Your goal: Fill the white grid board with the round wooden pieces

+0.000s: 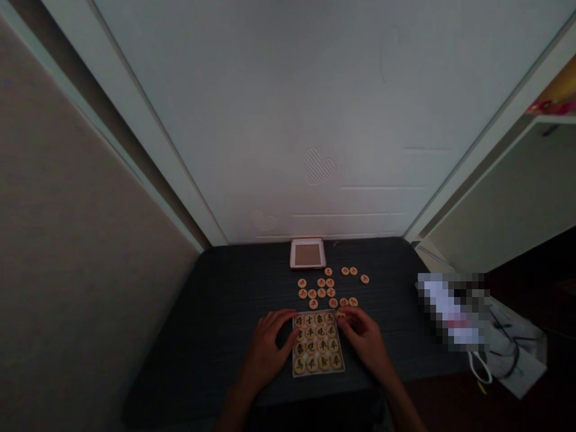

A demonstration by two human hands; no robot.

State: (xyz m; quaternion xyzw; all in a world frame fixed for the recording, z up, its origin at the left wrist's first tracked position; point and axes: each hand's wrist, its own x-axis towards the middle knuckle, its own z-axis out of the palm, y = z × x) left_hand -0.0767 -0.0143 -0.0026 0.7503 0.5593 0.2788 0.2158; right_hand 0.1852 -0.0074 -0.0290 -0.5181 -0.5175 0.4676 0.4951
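A shallow clear tray (318, 374) near the front of the table holds rows of round xiangqi pieces with black characters. My left hand (266, 347) lies along the tray's left side, thumb and fingers apart, the tips touching its edge and upper left corner. At the upper right corner, my right hand (363, 337) pinches a xiangqi piece (341, 315) with red marking, partly covered by the fingers. Beyond the tray, several loose red-marked xiangqi pieces (321, 293) lie scattered face up.
A shallow open box or lid (308, 268) with a white inner border and brown middle lies at the back of the dark table (216, 312). A pale panel with heart patterns (319, 167) rises behind. Bags (517, 348) and a blurred-out item stand off the right edge.
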